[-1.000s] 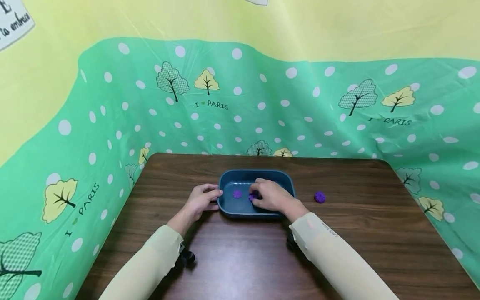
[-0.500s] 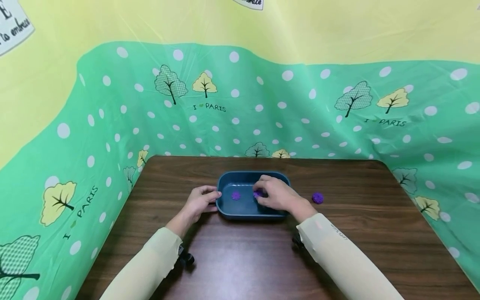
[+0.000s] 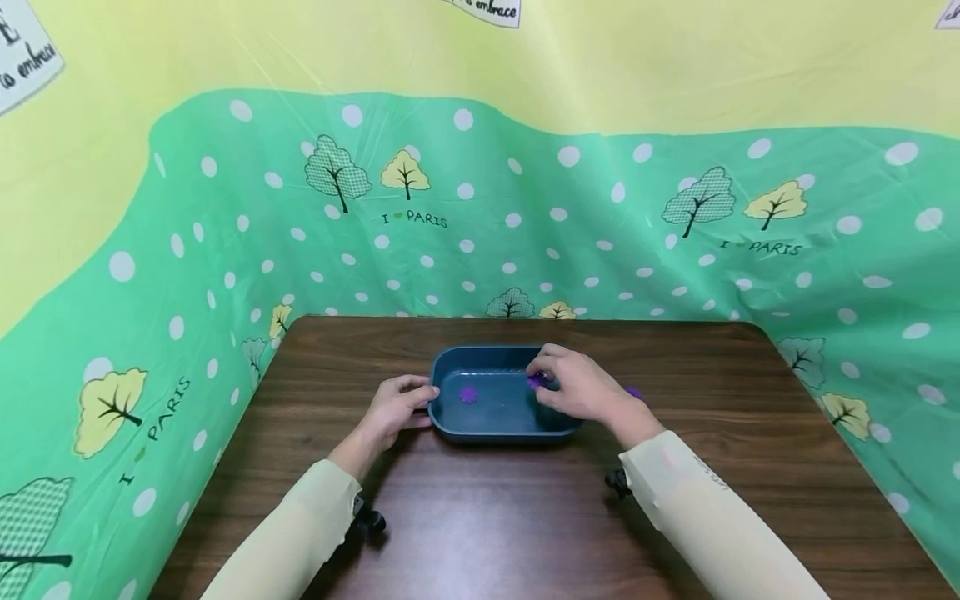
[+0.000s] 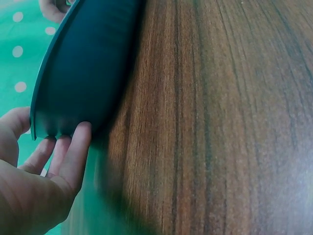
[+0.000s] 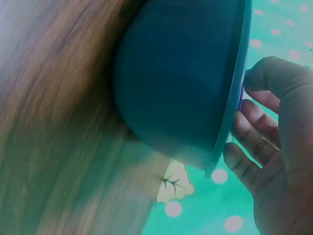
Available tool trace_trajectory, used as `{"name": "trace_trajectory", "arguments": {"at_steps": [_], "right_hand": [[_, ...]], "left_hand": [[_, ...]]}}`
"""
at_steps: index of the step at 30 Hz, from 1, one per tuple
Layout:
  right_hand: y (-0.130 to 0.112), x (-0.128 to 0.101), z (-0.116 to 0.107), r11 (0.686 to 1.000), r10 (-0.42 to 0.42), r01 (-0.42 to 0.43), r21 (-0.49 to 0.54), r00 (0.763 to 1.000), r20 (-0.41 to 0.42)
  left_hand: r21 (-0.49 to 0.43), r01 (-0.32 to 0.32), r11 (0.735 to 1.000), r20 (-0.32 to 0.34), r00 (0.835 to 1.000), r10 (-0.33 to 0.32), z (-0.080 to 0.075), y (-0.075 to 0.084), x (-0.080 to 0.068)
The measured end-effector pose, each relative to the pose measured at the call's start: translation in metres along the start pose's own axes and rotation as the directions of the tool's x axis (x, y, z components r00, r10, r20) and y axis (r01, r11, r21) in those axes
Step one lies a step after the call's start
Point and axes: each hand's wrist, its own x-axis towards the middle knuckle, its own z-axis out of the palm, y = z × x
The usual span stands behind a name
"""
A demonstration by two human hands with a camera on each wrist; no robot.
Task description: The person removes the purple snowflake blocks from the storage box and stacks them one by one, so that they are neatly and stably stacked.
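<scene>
A dark blue rectangular basin [image 3: 487, 434] stands on the table. My left hand [image 3: 393, 406] grips its left end, thumb at the rim and fingers against the outer wall [image 4: 83, 83]. Between the thumb and fingers of my right hand [image 3: 581, 390] is a small purple knobbly piece [image 3: 537, 381], held over the basin's right end. From the right wrist view only a purple sliver [image 5: 240, 99] of it shows behind the rim. A flat purple flower-shaped piece [image 3: 468, 395] lies on the basin floor toward the left. Another purple piece [image 3: 633, 392] peeks out on the table behind my right hand.
The dark wood-grain table [image 3: 510, 508] extends around the basin on all sides. Behind it hangs a green and yellow printed cloth [image 3: 570, 192], meeting the table's back edge. A black wrist camera [image 3: 618, 482] sits under my right sleeve, another [image 3: 371, 523] under the left.
My right hand has moved right and slightly up with the purple piece, from the basin's middle to its right end. It now partly covers the piece on the table. My left hand keeps its grip.
</scene>
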Motion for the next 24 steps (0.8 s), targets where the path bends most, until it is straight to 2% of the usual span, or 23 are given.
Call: {"name": "trace_trajectory", "arguments": {"at_steps": [11, 24], "right_hand": [[0.02, -0.022, -0.011, 0.999, 0.049, -0.049, -0.009, 0.998, -0.033], [0.044, -0.044, -0.029, 0.997, 0.072, -0.071, 0.007, 0.99, -0.123]], "left_hand": [[-0.002, 0.006, 1.0, -0.009, 1.0, -0.006, -0.001, 0.001, 0.001], [-0.006, 0.007, 1.0, -0.011, 1.0, -0.007, -0.001, -0.001, 0.003]]}}
